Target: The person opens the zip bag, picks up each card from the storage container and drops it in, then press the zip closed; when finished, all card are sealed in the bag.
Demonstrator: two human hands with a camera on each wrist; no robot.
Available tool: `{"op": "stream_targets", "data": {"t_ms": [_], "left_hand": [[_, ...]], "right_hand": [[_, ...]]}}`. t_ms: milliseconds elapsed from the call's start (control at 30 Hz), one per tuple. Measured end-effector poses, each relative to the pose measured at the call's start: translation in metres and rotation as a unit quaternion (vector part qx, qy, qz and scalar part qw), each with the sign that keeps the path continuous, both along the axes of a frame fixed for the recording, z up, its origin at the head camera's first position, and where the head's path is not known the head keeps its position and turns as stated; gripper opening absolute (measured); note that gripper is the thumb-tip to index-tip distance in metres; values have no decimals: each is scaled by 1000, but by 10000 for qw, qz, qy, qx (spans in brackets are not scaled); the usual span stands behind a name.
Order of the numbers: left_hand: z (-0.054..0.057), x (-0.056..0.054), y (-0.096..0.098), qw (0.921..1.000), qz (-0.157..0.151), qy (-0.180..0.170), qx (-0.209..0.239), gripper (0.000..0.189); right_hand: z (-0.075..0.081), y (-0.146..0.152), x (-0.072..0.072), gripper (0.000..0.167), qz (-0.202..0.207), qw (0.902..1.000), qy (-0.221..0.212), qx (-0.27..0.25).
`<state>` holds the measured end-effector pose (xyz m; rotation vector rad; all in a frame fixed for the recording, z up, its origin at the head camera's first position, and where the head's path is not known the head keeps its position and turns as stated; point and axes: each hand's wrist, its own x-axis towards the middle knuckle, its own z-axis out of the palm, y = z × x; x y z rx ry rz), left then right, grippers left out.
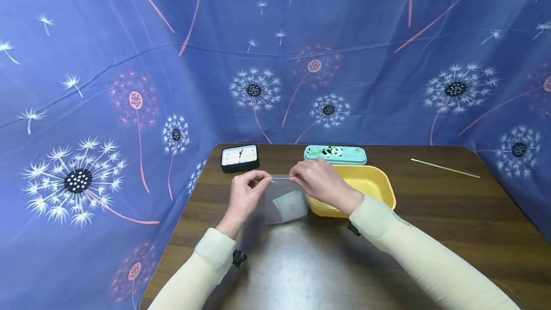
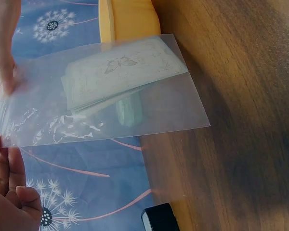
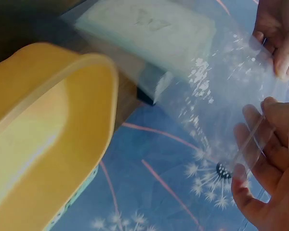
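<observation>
A clear zip bag [image 1: 281, 186] hangs between the two hands, its zip edge at the top. My left hand [image 1: 247, 194] pinches that edge at the left corner, thumb against forefinger. At the other end of the same edge, my right hand [image 1: 324, 181] pinches the plastic. Inside the bag lies a small stack of pale sheets [image 2: 120, 67], slightly fanned, with a butterfly drawn on the front one. The right hand and forearm overlap a yellow tub [image 1: 389, 190] in the head view.
Behind the left hand stands a black clock [image 1: 240, 158] with a white face. A mint pencil case [image 1: 335, 154] with a panda on it lies behind the tub. Far right on the wooden table [image 1: 430, 233] is a thin stick [image 1: 445, 168]. Blue dandelion-print cloth [image 1: 275, 27] surrounds the table.
</observation>
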<state>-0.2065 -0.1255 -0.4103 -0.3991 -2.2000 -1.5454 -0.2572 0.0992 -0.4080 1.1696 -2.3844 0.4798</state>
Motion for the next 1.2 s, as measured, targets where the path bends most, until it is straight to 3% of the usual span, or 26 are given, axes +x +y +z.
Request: {"op": "stream_targets", "data": {"t_ms": [800,1133,1200], "left_hand": [[1,-1,1,9995,122,-283,58,4],[-4,0,-5,9993,168,-317,71,4],[-11,-4,-9,9990,178,-393,76,4]], "right_hand": [[-14,46,2,6,-453,9963,353,633],[-19,53,1,8,-269,9990,296,205],[-18,51,2,8,-192,9996,186,-2]]}}
